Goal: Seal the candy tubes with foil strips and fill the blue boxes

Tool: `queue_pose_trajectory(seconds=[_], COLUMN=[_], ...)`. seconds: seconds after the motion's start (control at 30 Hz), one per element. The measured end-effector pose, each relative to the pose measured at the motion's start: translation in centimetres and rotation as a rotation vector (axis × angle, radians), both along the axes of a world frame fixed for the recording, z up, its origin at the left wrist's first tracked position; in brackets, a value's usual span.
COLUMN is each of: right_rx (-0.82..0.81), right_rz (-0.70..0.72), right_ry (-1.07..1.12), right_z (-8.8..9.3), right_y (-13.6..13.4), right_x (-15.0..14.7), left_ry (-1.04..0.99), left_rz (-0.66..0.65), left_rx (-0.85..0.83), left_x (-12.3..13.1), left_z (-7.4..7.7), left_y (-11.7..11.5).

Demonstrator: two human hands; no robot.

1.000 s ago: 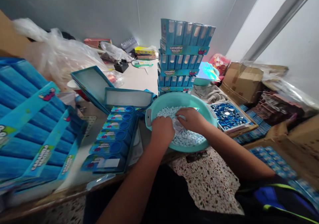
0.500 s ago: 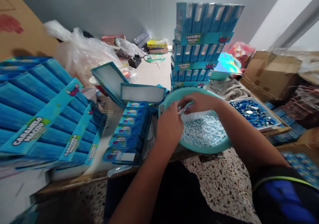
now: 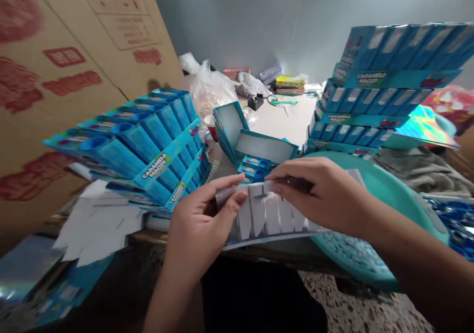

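Observation:
A glossy sheet of pale sticker strips is held up in front of me. My left hand grips its left edge, thumb on the near face. On the sheet's top edge, my right hand pinches with thumb and fingertips; whether a single strip is lifted there I cannot make out. Just behind the sheet stands a row of small blue candy boxes, mostly hidden by it. The turquoise basin of pale blue candies lies under my right forearm.
Blue display cartons lean at the left, and more cartons are stacked at the right. Open blue trays stand between them. A large cardboard box rises at the far left, above loose white sheets.
The view has turned left. My hands have left the space over the basin and now hold the sticker sheet in front of the small boxes.

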State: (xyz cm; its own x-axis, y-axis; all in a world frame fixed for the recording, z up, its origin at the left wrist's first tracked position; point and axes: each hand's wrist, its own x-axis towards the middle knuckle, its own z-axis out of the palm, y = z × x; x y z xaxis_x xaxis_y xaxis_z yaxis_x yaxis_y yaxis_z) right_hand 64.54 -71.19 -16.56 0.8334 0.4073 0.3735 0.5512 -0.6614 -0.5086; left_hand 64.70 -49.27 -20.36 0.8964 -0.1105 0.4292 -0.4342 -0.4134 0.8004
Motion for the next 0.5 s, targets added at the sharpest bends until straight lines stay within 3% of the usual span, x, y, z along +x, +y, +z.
queue_pose_trajectory(seconds=[0.2, 0.4, 0.5], right_rx=[0.019, -0.026, -0.043], right_rz=[-0.008, -0.008, -0.013], right_ry=[-0.142, -0.166, -0.193], right_z=[-3.1, -3.9, -4.3], right_y=[0.3, 0.1, 0.1], right_x=[-0.2, 0.2, 0.3], left_ry=[-0.378, -0.237, -0.255], left_rz=[0.036, -0.053, -0.019], left_rx=[0.264, 0.123, 0.136], left_x=[-0.1, -0.2, -0.3], left_z=[-1.9, -3.1, -3.4], left_y=[2.3, 2.3, 1.8])
